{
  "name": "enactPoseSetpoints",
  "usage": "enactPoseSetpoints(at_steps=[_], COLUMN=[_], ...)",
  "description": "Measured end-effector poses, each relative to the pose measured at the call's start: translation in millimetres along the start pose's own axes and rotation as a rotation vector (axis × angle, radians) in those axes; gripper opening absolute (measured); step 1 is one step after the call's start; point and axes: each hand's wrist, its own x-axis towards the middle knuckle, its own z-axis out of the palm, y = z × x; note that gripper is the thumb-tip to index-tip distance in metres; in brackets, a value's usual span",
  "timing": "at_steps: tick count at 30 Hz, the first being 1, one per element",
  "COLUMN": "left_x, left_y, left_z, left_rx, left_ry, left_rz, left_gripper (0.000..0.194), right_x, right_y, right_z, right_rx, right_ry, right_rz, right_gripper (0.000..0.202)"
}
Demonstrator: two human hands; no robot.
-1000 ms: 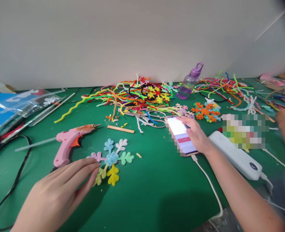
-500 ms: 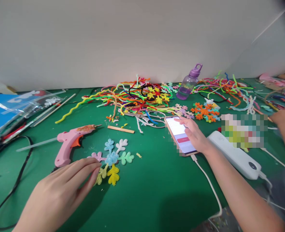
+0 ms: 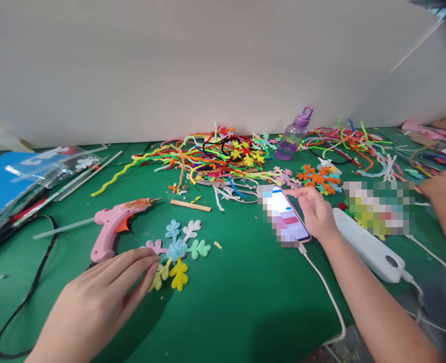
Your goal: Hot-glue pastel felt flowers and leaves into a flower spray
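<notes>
My left hand (image 3: 105, 295) rests low on the left, its fingers together and fingertips pinched at the left petals of a pipe-cleaner snowflake (image 3: 177, 249). That snowflake lies flat, with a light blue centre and pink, blue, white, mint and yellow petal tips. Over the right edge of a phone (image 3: 296, 229) is my right hand (image 3: 317, 214), index finger stretched toward the lit screen and the other fingers curled. The phone lies face up, a white cable plugged into its lower end; part of it is blurred out. A pink glue gun (image 3: 111, 227) lies just beyond my left hand.
Tangled pipe cleaners (image 3: 208, 156) and a purple bottle (image 3: 293, 133) stand along the back. A wooden stick (image 3: 190, 205), an orange snowflake (image 3: 317, 176) and a white power bank (image 3: 367, 247) lie about. At the right edge is another person's hand (image 3: 444, 194). A black cord (image 3: 37, 282) curves at left.
My right hand has drawn back from over the phone screen toward its right edge, the index finger now extended. My left hand stays at the snowflake. The view has shifted slightly.
</notes>
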Motion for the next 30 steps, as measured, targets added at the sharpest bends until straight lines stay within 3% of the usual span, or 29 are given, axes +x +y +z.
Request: enactPoseSetpoints(at_steps=[5,11,15,20,26,28,30], left_x=[-3,-2,-3,-1,4,5,5], left_y=[-3,-1,-2,-2,3,4,6], left_z=[0.2,-0.5,1.0,-0.8,-4.3,-4.0,-3.2], left_rx=[0.018,0.016,0.016,0.029,-0.007,-0.017,-0.027], left_ry=[-0.024,-0.011,-0.033,-0.013,0.002,-0.001,-0.006], left_rz=[0.031,0.017,0.025,0.036,0.004,0.008,0.000], left_gripper=[0.021,0.020,0.021,0.019,0.020,0.019,0.020], right_x=[-6,-6,-5,-8,-11,-12,-16], right_y=[1,2,2,-2,-14,-20,-28], right_z=[-8,-7,-7,-10,-9,-10,-13], right_rx=[-0.194,-0.246,-0.241,-0.161,0.054,0.049,-0.076], right_ry=[0.155,0.136,0.052,0.194,0.278,0.235,0.118], right_rz=[-0.108,-0.196,-0.176,-0.112,0.077,0.118,0.136], right_gripper=[0.033,0.032,0.031,0.034,0.032,0.028,0.041])
